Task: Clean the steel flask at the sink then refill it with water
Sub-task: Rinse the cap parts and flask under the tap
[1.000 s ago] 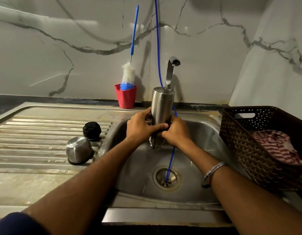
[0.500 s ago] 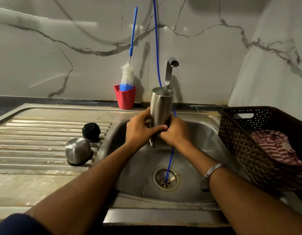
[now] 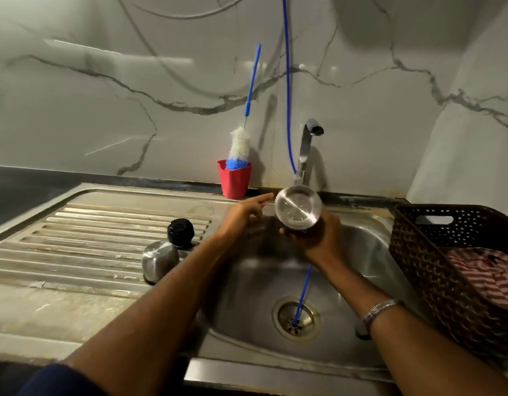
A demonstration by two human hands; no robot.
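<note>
The steel flask (image 3: 298, 208) is tipped over above the sink basin (image 3: 247, 281), its round bottom facing me. My right hand (image 3: 318, 241) grips its body from below. My left hand (image 3: 244, 215) is just left of the flask with fingers spread, the fingertips near its rim, holding nothing. The tap (image 3: 307, 150) stands behind the flask; no water stream is visible. A steel cup lid (image 3: 160, 260) and a black stopper (image 3: 180, 232) rest on the drainboard (image 3: 90, 238) to the left.
A red cup (image 3: 235, 178) with a bottle brush (image 3: 241, 147) stands against the marble wall. A blue hose (image 3: 287, 90) hangs down into the drain (image 3: 297, 317). A brown woven basket (image 3: 446, 267) with a striped cloth (image 3: 484, 272) sits on the right.
The flask was upright in both hands; it now lies tipped with its bottom toward me. My left hand has let go and opened. The view has shifted downward.
</note>
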